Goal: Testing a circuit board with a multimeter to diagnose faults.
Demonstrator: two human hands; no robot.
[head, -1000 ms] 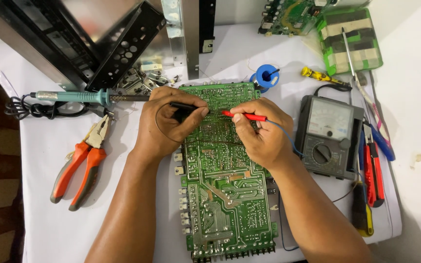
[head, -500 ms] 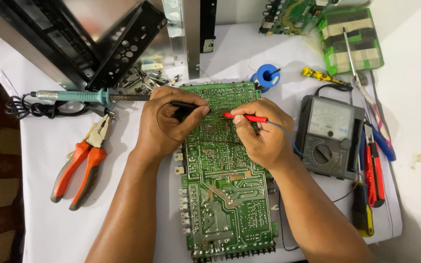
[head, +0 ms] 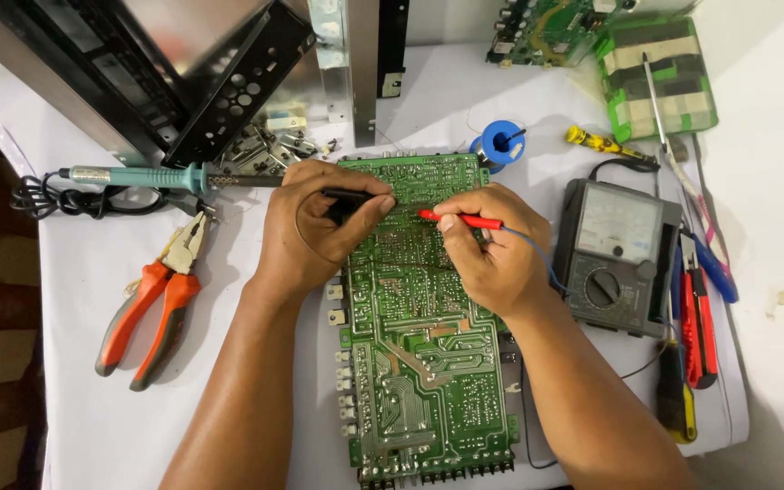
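Head view, the only one. We see the left hand (head: pixel 315 227) curled over the upper left of the green circuit board (head: pixel 419 363), fingers (head: pixel 365 210) closed round a black probe (head: pixel 348 194); most of that probe is hidden in the fist, and its tip sits over the solder side, contact not clear. Right hand (head: pixel 492 249) pinches a red probe (head: pixel 457 219), fingers wrapped tight, tip down on the board just right of the black one. A thin blue lead runs off from behind the right hand; we lose it past the wrist.

The board lies flat, centre of the white counter (head: pixel 83 272), solder side up, bottom edge cut off by the frame. The right forearm covers its lower right corner.

Right of the board sits an analog multimeter (head: pixel 614 254), needle reading too small to tell. Beside it are red-handled cutters (head: pixel 696 327) and a yellow-black tool, partly under the meter's edge.

Left side has orange-handled pliers (head: pixel 151 304) and a teal soldering iron (head: pixel 138 177), whose tip is hidden behind the left hand. A blue solder spool (head: pixel 499 141) stands just above the board. Top left, a black metal chassis (head: pixel 174 73) is cropped by the frame. Top right, a second board and a green taped pack (head: pixel 660 73) are partly cut off.
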